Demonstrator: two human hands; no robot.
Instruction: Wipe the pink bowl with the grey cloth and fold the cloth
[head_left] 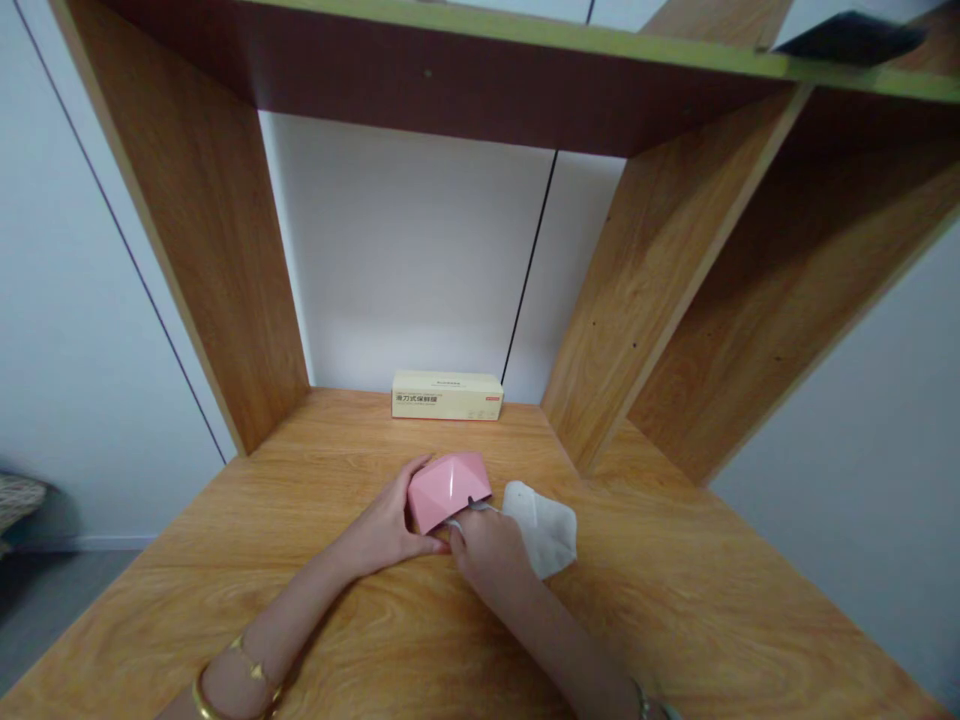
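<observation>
A pink faceted case [448, 487] is tilted on the wooden desk, its opening facing my right hand. My left hand [390, 527] grips its left side, thumb below and fingers along the far edge. My right hand [491, 550] is closed at the case's opening, its fingertips partly hidden by the case. Thin pale edges and a small dark piece show by those fingers, but I cannot tell what they belong to. Just right of my right hand, a whitish cloth or pouch [551, 530] lies flat, partly behind the hand.
A cream cardboard box [447, 397] with printed lettering stands at the back of the desk [360, 640], near the white wall. Wooden uprights [667, 270] rise on both sides beneath a shelf [450, 70]. A black object [851, 40] rests on the shelf's right end.
</observation>
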